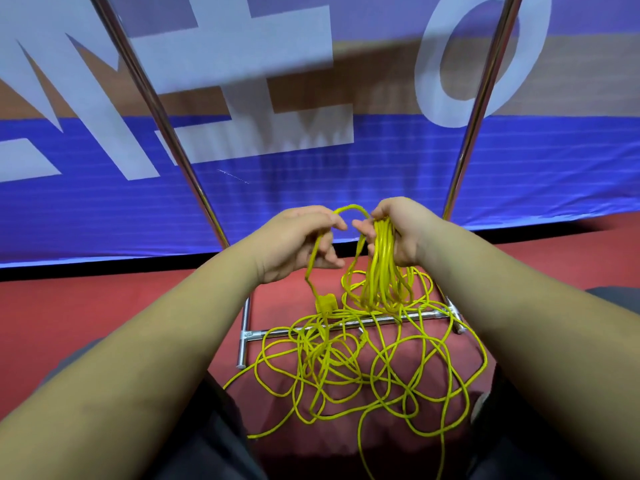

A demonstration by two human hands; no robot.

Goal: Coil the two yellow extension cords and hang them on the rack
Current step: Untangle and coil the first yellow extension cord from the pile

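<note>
- Right hand (398, 233) is wrapped tight round the coil (382, 244), a bundle of yellow loops hanging down from the fist.
- Left hand (298, 240) pinches a single strand (353, 208) between thumb and fingers. The strand arches across to the right hand like the next loop going on.
- Below the left hand the strand drops to a yellow plug block (326, 303), dangling just above the base bar (273, 331) of the rack (166, 133).
- The step looks like laying one more loop into the coil. The way to do it well is to match the loop to the ones already hanging, let the cord slide through the left pinch, and roll it slightly so it lies flat.
- The risk I see is a snag in the pile dragging knots up, so shake each length free before drawing it.
- The rest lies in a loose heap (346, 368) on the red floor (104, 323), draped over the base bar and spilling toward the person's knees. I cannot tell where one cord ends and the second begins.
- Two chrome uprights (481, 98) rise on either side of the hands, and the top rail is out of frame.
- Behind them hangs a blue banner (346, 161) with big white letters, and dark trouser legs (207, 427) fill the lower corners.
</note>
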